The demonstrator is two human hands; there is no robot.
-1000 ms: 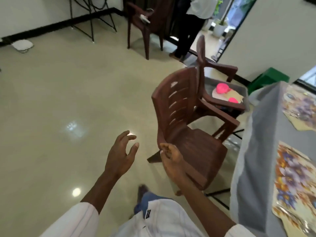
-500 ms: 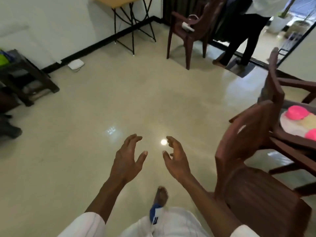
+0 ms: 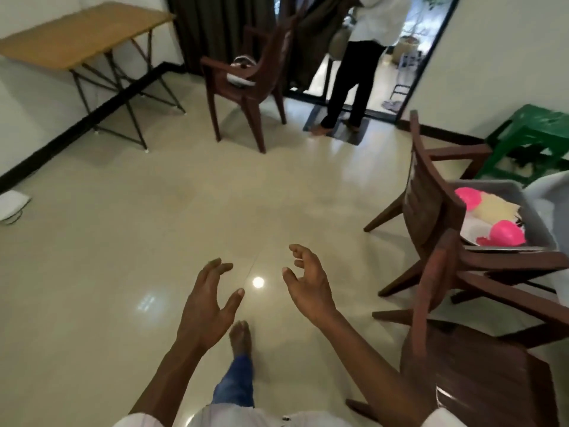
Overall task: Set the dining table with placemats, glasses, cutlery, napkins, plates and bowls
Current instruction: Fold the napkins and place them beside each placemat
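Observation:
My left hand (image 3: 209, 300) and my right hand (image 3: 308, 286) hang in front of me over the tiled floor, fingers loosely curled, holding nothing. At the right, a grey tray (image 3: 537, 223) rests on a brown chair (image 3: 437, 211). It carries two pink bowls (image 3: 506, 233) and a cream cloth (image 3: 495, 209). The dining table itself is out of view except for a bit of grey cloth (image 3: 551, 186) at the right edge.
A second brown chair (image 3: 480, 374) stands close at my lower right. Another chair (image 3: 246, 84) with a white item sits ahead, a folding wooden table (image 3: 77, 35) at the far left, a green stool (image 3: 535, 134) at the right. A person (image 3: 366, 57) stands in the doorway.
My view has swung left, away from the dining table and its placemats, toward the open floor. Both hands stay raised and hold nothing; the chairs have shifted to the right of the frame.

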